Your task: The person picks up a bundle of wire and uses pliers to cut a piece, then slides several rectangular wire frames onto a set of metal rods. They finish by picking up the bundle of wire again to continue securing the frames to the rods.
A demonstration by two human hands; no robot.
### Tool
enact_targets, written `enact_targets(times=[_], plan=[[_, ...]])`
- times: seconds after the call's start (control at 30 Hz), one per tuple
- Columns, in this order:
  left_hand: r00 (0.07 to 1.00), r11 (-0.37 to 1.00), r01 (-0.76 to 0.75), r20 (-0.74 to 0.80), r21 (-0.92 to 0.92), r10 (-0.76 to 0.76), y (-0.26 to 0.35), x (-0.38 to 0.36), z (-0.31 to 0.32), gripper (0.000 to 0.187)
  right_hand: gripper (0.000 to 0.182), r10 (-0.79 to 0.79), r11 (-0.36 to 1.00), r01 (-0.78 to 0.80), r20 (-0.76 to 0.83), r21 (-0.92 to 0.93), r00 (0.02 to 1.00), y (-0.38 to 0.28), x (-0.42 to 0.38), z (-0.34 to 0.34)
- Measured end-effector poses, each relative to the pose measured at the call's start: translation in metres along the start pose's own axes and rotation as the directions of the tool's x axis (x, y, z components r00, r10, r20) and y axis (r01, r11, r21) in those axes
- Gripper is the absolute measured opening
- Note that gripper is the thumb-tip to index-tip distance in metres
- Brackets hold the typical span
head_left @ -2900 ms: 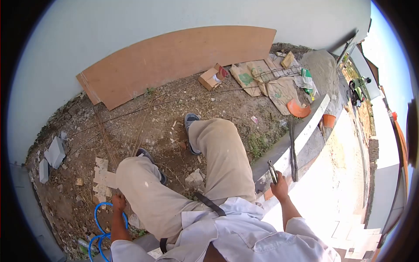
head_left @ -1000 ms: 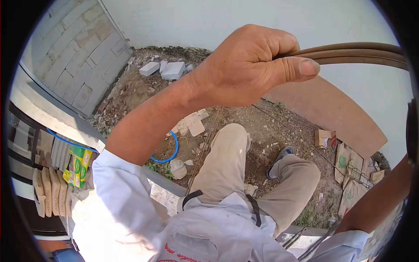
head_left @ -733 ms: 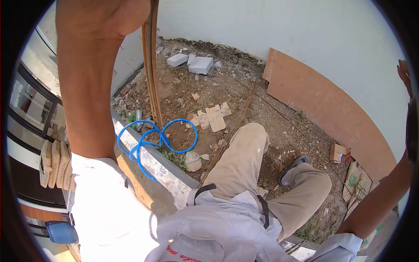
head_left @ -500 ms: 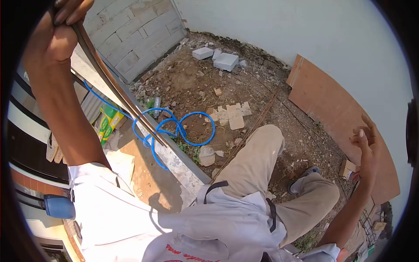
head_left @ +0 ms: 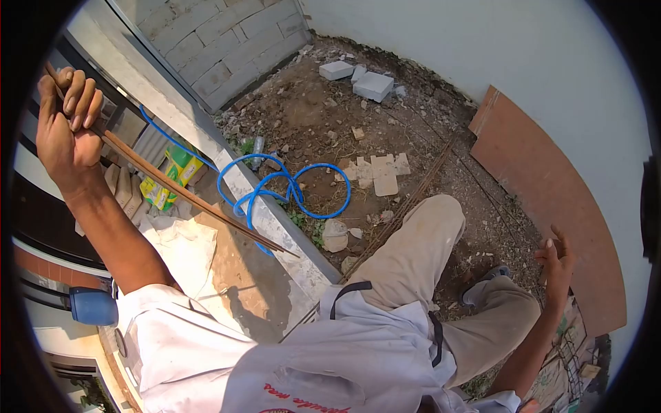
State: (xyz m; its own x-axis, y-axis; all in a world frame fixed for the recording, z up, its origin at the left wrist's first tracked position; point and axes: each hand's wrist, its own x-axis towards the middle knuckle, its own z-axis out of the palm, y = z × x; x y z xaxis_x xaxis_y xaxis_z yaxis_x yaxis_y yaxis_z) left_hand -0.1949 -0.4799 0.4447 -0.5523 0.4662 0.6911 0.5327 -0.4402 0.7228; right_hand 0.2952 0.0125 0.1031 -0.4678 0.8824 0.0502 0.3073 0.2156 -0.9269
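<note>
My left hand (head_left: 72, 120), raised at the upper left, is wrapped around a few long, thin, rusty steel rods (head_left: 179, 184). The rods slant down to the right, and their ends lie over the top of the low wall (head_left: 286, 244). Part of the rods beyond my fist is cut off by the dark edge of the view. Out at the right, my right hand (head_left: 556, 265) holds nothing, its fingers loosely curled and apart. It hangs in front of the brown board (head_left: 551, 199) leaning against the white wall.
A coiled blue hose (head_left: 348, 199) drapes over the low wall onto the rubble ground. More thin rods (head_left: 420, 186) lie beside my leg. White blocks (head_left: 374, 87) sit near the far corner. Yellow-green bags (head_left: 169, 175) and a blue container (head_left: 93, 305) are at left.
My left hand has come lower and left, and the rods now lie at a flatter slant with their ends farther right. My right hand has dropped slightly. The whole view has shifted a little.
</note>
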Motion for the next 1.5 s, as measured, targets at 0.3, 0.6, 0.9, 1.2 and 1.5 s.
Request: enact_targets(times=[0.3,0.6,0.9,1.2,1.5], plan=[[0.993,1.0,0.002,-0.118,-0.015,-0.004,-0.028,-0.084,0.019,0.035,0.056,0.043,0.997,-0.043,0.014,0.071,0.999,0.004,-0.003,0.008],[0.992,0.999,-0.054,-0.11,-0.006,0.053,-0.024,-0.102,0.028,0.035,0.054,0.038,0.998,-0.036,-0.03,0.06,0.999,0.018,-0.007,-0.003],[0.981,0.997,-0.035,-0.19,0.064,0.046,-0.031,-0.115,0.036,0.04,0.051,0.04,0.998,-0.038,-0.042,0.054,0.998,0.024,-0.01,-0.005],[0.935,0.987,-0.012,-0.347,0.159,0.067,-0.049,-0.122,0.035,0.044,0.052,0.052,0.998,-0.05,-0.055,0.039,0.997,0.023,-0.014,-0.008],[0.905,0.984,0.026,-0.422,0.174,0.05,-0.072,-0.146,0.038,0.046,0.051,0.057,0.998,-0.057,-0.05,-0.002,0.997,0.013,-0.014,-0.009]])
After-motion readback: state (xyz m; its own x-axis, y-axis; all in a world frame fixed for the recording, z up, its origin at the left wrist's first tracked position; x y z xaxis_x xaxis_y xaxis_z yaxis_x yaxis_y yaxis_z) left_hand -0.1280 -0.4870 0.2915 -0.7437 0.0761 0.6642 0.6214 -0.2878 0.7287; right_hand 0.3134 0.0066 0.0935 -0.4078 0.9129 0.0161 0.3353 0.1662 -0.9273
